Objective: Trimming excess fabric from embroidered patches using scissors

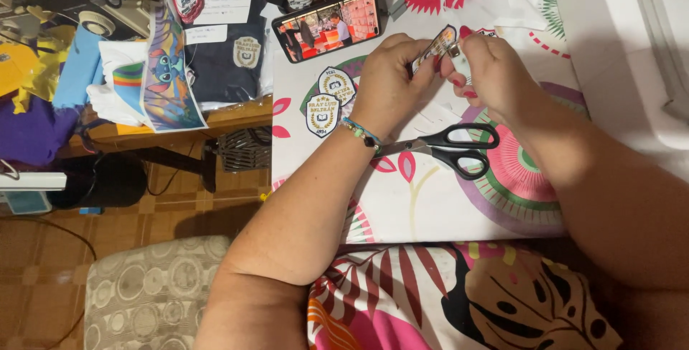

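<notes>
— What were the hands doing over the bench (430,206)?

— The left hand (391,81) was closed around a small shield-shaped patch (436,45), pinching it upright by its edge. The right hand (491,70) was curled around a small white lighter-like tool (459,59), its tip touching the patch's rim.

— How would that be done well?

— I'd judge it best to keep the tip only on the rim, turn the patch slowly, and hold the fingers away from the worked edge.

— And the scissors (452,148)?

— Black-handled, lying free on the flowered cloth just under both wrists.

— Any packages or labels?

— Two finished shield patches (330,102) lay left of the hand. Beyond them, a phone (326,24) showed a video. At the far left, a clear bag of dark clothing (226,34) carried white rectangular paper labels and a red-edged crest; beside it lay a cartoon print (166,77).
</notes>
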